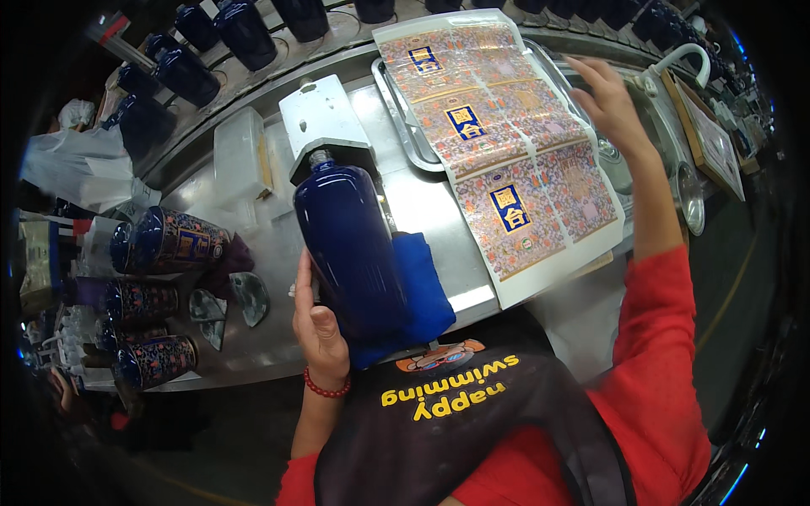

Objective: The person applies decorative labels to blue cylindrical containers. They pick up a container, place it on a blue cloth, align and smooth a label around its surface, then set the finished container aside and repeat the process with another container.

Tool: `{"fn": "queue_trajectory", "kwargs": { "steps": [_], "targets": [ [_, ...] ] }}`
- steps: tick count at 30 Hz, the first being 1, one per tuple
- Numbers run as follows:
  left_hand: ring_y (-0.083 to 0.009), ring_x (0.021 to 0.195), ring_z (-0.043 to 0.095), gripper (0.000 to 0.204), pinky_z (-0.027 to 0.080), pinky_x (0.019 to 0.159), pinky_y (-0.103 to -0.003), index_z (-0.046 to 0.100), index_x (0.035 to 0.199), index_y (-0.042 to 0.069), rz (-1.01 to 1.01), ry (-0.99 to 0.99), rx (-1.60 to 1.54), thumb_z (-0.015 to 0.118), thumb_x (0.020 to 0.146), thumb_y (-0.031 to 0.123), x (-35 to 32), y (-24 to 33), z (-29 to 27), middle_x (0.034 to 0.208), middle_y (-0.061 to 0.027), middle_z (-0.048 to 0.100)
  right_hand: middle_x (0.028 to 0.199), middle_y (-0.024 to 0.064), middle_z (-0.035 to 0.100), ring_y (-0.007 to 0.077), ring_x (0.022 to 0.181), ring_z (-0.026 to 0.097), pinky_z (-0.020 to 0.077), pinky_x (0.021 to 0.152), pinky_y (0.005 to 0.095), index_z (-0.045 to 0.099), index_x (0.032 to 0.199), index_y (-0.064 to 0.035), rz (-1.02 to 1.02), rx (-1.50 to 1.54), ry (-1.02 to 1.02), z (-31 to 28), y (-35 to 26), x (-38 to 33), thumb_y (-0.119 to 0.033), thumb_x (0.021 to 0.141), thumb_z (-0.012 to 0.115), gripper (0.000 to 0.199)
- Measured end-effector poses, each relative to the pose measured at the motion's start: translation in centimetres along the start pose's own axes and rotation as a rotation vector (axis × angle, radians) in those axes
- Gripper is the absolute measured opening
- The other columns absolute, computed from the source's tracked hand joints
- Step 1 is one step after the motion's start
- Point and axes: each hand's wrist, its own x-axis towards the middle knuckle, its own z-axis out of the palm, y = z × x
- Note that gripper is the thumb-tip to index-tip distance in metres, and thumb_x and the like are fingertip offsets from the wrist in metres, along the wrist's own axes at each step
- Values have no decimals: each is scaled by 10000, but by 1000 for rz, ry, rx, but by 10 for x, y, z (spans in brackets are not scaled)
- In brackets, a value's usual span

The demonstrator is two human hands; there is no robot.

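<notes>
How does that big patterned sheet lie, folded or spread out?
Spread out: the sheet shows three rows of flowery print, one below another, and covers part of the metal tray.

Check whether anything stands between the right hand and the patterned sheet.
Nothing visible does: the right hand is close to the upper right edge of the patterned sheet; the blue bottle is to the sheet's left.
</notes>
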Motion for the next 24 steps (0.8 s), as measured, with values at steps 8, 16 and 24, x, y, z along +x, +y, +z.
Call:
{"fn": "queue_trajectory", "kwargs": {
  "steps": [8, 16, 24],
  "targets": [
    [-340, 1355, 528, 855, 379, 1147, -403, 371, 1487, -157, -80, 2, -74, 338, 1069, 588, -1, -5, -11, 1447, -288, 527, 1526, 153, 442, 400, 1319, 477, 438, 1110, 476, 500, 1508, -230, -48, -291, -299, 180, -25, 224, -321, 867, 795, 711],
    [-308, 1261, 586, 789, 430, 1089, -390, 440, 1435, -146, -108, 1, -143, 396, 1072, 553, 5, -20, -14, 1363, -257, 589, 1230, 119, 595, 365, 1204, 531, 472, 1027, 458, 689, 1163, -92, -72, -185, -349, 206, -7, 255, -313, 814, 821, 433],
    [-302, 1250, 597, 738, 443, 1074, -383, 446, 1427, -145, -104, 14, -110, 404, 1083, 506, 3, -21, -13, 1355, -257, 599, 1222, 86, 608, 332, 1186, 542, 478, 1011, 441, 716, 1086, -57, -194, -122, -198, 213, 2, 247, -324, 865, 762, 349]
  ]
}}
